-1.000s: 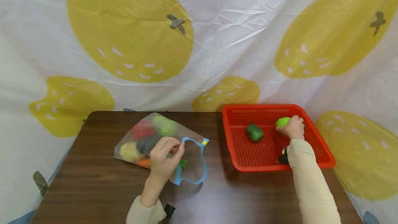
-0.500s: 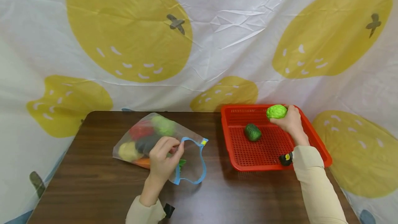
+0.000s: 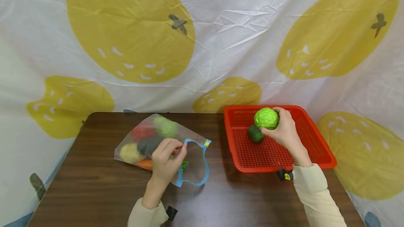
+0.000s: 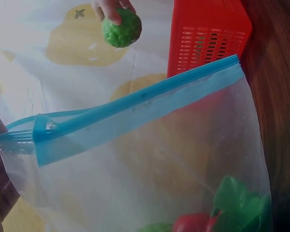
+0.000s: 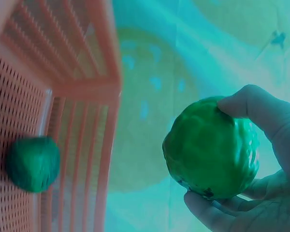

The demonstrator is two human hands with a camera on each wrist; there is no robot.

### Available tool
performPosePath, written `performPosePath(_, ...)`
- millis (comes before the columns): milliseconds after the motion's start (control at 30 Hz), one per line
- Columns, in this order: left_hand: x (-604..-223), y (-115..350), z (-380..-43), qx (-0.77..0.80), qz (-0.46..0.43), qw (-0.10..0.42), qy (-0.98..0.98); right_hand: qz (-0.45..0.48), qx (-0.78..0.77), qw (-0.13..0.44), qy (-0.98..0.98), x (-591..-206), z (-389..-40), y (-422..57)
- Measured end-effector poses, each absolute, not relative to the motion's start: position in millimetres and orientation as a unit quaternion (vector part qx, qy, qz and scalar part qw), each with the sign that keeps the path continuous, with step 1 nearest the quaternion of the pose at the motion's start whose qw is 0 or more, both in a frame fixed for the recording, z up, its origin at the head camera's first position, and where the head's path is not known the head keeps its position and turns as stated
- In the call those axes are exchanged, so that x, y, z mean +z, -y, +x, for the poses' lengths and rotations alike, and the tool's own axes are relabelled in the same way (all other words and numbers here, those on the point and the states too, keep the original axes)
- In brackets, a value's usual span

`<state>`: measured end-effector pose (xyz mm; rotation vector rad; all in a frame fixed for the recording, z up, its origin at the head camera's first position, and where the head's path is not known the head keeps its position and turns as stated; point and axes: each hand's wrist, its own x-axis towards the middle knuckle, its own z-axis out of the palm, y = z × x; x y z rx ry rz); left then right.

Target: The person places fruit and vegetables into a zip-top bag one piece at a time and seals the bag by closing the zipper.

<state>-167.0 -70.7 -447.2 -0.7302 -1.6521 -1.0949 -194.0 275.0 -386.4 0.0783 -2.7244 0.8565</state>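
Note:
My right hand (image 3: 285,132) holds a bright green, bumpy cabbage (image 3: 267,118) up over the basket, thumb on one side and fingers on the other. Behind it, a dark green avocado (image 3: 256,134) lies in the red plastic basket (image 3: 231,150). With thumb and fingertips, my left hand (image 3: 167,160) pinches the blue-edged mouth of a clear zip bag (image 3: 207,171), which gapes towards the basket. Inside the bag are a carrot (image 3: 145,165), a potato-like yellow piece (image 3: 130,153), and dark, red and green pieces. Part of the bag is hidden behind my left hand.
Bag and basket stand on a dark brown wooden table (image 3: 94,192), the basket at the back right. A white cloth (image 3: 214,55) printed with yellow fruit hangs directly behind the table. Black straps with small devices (image 3: 285,175) sit at both wrists.
My right hand has lifted the cabbage from the right part of the basket and carried it left, now in front of the avocado. My left hand and the bag have stayed put.

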Motion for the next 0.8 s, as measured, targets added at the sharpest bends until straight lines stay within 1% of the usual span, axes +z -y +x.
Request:
performPosePath(100, -447.3, 70.9, -166.7, -0.449, -0.298, 0.493, 0.683, 0.055, 0.302, 0.148, 0.940, -389.9, -184.3, -260.6)
performPosePath(200, -447.7, 70.9, -166.4, -0.447, -0.297, 0.494, 0.684, 0.105, 0.314, 0.158, 0.930, -395.9, -174.0, -244.9)
performPosePath(333, -448.4, 70.8, -166.0, -0.445, -0.295, 0.496, 0.685, 0.220, 0.337, 0.149, 0.903, -405.8, -163.9, -220.2)
performPosePath(400, -449.0, 70.8, -165.8, -0.445, -0.295, 0.496, 0.685, 0.281, 0.349, 0.135, 0.884, -412.0, -160.5, -206.7)
performPosePath(533, -449.5, 71.3, -165.5, -0.444, -0.296, 0.495, 0.686, 0.363, 0.375, 0.113, 0.846, -425.9, -155.8, -178.1)
performPosePath(633, -449.4, 71.9, -164.8, -0.443, -0.296, 0.493, 0.688, 0.393, 0.390, 0.109, 0.826, -436.7, -154.2, -157.7)
performPosePath(800, -449.0, 72.9, -163.4, -0.438, -0.297, 0.489, 0.693, 0.415, 0.397, 0.127, 0.809, -456.4, -153.6, -127.6)
